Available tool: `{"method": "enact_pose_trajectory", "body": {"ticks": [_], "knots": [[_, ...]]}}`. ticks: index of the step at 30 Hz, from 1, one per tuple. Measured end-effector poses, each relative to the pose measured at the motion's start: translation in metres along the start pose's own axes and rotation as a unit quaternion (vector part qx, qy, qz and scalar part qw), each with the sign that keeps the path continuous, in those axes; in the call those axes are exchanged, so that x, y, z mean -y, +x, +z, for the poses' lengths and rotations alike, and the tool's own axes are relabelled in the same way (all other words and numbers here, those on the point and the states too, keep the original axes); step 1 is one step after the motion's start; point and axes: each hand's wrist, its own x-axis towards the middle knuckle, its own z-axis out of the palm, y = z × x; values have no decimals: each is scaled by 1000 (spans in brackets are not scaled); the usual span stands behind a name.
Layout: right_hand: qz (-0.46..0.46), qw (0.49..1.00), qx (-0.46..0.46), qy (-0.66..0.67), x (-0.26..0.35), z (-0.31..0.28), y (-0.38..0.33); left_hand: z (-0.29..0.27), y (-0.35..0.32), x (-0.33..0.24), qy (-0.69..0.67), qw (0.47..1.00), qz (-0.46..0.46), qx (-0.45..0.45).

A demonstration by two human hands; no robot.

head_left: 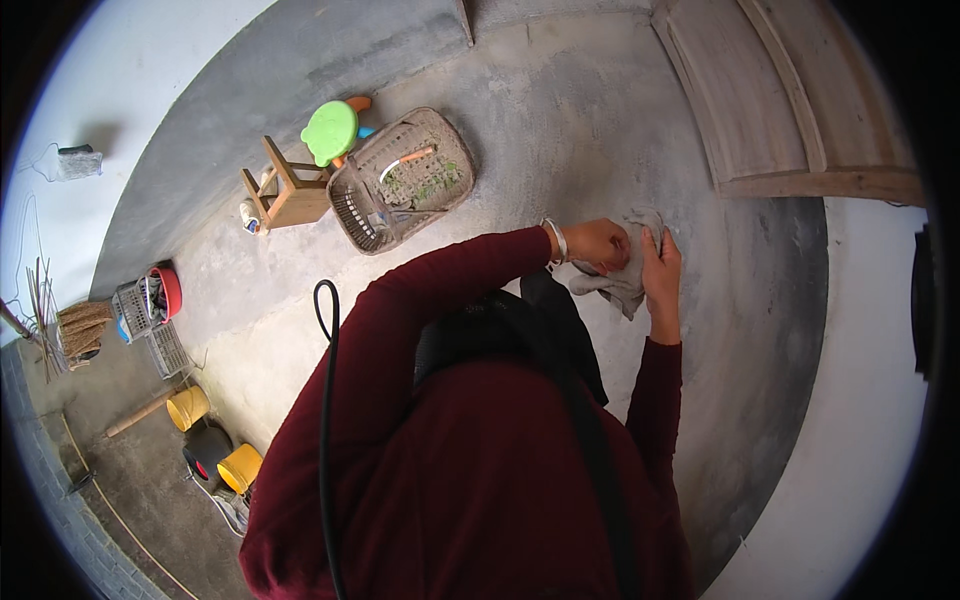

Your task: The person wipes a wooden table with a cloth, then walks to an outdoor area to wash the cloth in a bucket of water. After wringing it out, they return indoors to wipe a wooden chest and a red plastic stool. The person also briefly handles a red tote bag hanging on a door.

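A crumpled grey cloth (pixel 626 284) hangs between my two hands, above the concrete floor. My left hand (pixel 600 245), with a silvery bangle at its wrist, is closed with curled fingers on the cloth's left side. On the other side my right hand (pixel 662 272) grips the cloth, its thumb and fingers pointing away from me. Parts of the cloth are hidden behind the fingers. Both arms are in dark red sleeves.
To the left lies a shallow basket (pixel 350 215) with a sickle (pixel 408 160) and green scraps in it. Beside it stand a green stool (pixel 330 133) and a wooden chair (pixel 297 203). Yellow buckets (pixel 240 467) are at far left; a wooden door (pixel 770 90) is at upper right.
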Motion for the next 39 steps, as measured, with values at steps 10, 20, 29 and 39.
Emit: {"method": "enact_pose_trajectory", "body": {"ticks": [10,20,29,39], "knots": [[-297,907,63,-293,148,8,160,-149,109,-107,362,842,232,-328],[-167,955,244,35,226,12,371,-365,211,-313,99,868,369,-318],[-503,767,86,-388,210,18,603,-404,262,-408,-156,807,557,-118],[-198,811,325,-443,174,61,812,-587,332,-489,471,777,364,-204]]}}
